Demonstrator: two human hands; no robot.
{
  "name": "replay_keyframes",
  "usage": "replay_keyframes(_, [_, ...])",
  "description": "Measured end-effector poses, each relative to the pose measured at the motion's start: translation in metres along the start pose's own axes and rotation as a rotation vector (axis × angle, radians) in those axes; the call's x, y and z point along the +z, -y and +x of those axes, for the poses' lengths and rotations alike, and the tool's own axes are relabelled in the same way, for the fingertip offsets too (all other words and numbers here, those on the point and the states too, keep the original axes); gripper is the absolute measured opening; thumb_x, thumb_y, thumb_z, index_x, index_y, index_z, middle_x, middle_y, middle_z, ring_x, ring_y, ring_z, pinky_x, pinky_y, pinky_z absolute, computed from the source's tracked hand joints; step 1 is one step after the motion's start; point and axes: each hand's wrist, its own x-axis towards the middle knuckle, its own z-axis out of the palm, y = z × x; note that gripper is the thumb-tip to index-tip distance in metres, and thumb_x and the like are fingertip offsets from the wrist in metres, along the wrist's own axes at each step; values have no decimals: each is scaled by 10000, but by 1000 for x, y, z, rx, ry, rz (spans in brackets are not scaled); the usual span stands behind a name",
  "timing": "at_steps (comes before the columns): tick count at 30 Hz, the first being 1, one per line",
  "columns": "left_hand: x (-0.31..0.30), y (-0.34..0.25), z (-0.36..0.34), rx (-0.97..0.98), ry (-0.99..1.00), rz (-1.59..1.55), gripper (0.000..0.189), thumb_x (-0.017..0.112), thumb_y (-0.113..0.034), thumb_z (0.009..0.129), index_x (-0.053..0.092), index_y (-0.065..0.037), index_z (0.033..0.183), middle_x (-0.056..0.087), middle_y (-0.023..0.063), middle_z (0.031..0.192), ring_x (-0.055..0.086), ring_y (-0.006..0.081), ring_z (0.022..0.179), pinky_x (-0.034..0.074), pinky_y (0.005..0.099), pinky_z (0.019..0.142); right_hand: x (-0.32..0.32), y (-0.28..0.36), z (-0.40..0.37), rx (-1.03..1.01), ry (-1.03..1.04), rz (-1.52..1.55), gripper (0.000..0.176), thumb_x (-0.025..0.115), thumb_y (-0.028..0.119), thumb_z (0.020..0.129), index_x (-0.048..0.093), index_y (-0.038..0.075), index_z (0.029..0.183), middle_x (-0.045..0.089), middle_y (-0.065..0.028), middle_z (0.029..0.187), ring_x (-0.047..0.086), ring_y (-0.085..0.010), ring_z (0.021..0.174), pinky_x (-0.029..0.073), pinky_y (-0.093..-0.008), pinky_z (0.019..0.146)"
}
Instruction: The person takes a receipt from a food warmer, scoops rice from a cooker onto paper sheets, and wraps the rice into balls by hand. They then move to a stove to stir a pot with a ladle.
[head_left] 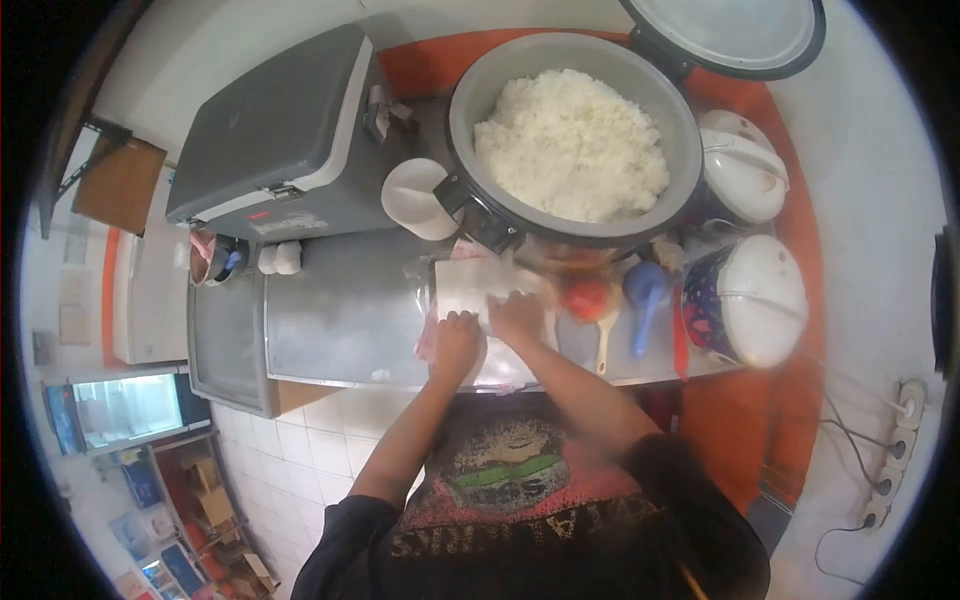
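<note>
A stack of pale wrapping paper (pixel 463 283) lies on the steel counter in front of me, with pink-edged plastic showing beneath its left side. My left hand (pixel 460 345) is at the paper's left part, its fingers bent and bunched together on the sheet; the thumb is hard to see. Lying on the right part of the same paper, my right hand (pixel 518 318) has its fingers spread apart. Just beyond the paper stands a big open rice cooker (pixel 690 150), heaped with white rice (pixel 575 145). A wooden-coloured rice paddle (pixel 605 340) and a blue ladle (pixel 648 300) lie right of my hands.
A grey cooler box (pixel 270 130) stands at the back left, beside a white cup-shaped container (pixel 418 200). Two smaller white-lidded rice cookers (pixel 765 300) are on the right. A red round object (pixel 588 299) sits by the paddle. Power sockets (pixel 897 450) line the right wall.
</note>
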Motion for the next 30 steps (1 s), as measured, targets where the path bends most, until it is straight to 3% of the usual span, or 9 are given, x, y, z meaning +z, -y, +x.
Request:
replay_keyframes(3, [-1,2,-11,-53,7,-58,206,599,-77,823,690,-50,1006,619,120,996,550,312,937,451,439,816,-34,36,-23,211,-23,203,584,819,380,692,595,-18,1056,557,-245,1118,505,-368,1110,367,-483,1005])
replay_keyframes(7, [11,24,-21,-169,43,-460,243,593,-34,848,670,-13,1078,628,143,1125,566,307,1056,454,391,904,0,32,-41,35,-264,530,641,844,284,668,538,-22,1141,614,-210,1053,572,-390,1046,439,-479,921])
replay_keyframes(12, [-30,33,-8,-295,251,-853,294,571,-43,933,613,22,1216,598,115,1224,534,242,1190,420,332,1031,-46,46,-36,-16,-90,798,666,854,237,649,510,38,1184,627,-167,1004,640,-343,998,517,-427,816])
replay_keyframes(18, [-76,44,8,-469,358,-1353,344,593,-64,955,584,-4,1293,611,78,1217,551,170,1140,452,302,986,-66,71,-23,84,81,1006,792,878,205,664,426,75,1301,621,-183,1109,635,-271,1010,541,-391,819])
replay_keyframes(22, [-69,42,16,-587,231,-1408,477,661,-116,935,519,17,1371,602,119,1241,604,202,1103,492,341,965,-45,79,-3,453,157,1311,857,885,200,707,388,85,1395,535,-203,1268,575,-265,1132,536,-388,863])
replay_keyframes(24, [-77,46,21,-523,210,-1524,556,694,-115,911,480,39,1400,607,132,1243,613,212,1101,507,347,965,-54,95,3,424,187,1292,793,828,187,781,373,55,1417,501,-204,1332,580,-270,1133,540,-387,845])
replay_keyframes(27, [-99,59,29,-630,58,-1632,568,667,-134,911,453,70,1396,612,135,1253,626,245,1110,510,369,987,-54,104,9,333,289,1661,707,730,160,862,351,53,1450,440,-175,1429,549,-273,1191,520,-391,902])
replay_keyframes(29, [-86,85,30,-688,-58,-1987,504,612,-111,920,474,28,1384,630,136,1210,637,239,1088,529,376,943,-17,60,19,40,222,1358,672,682,160,897,345,71,1472,419,-157,1462,514,-271,1235,500,-386,939])
replay_keyframes(30, [-79,102,31,-702,-114,-2163,477,585,-100,924,484,7,1378,640,137,1189,643,236,1077,538,380,921,2,4,25,73,240,1359,663,666,164,906,345,79,1480,404,-155,1479,486,-262,1265,481,-390,966])
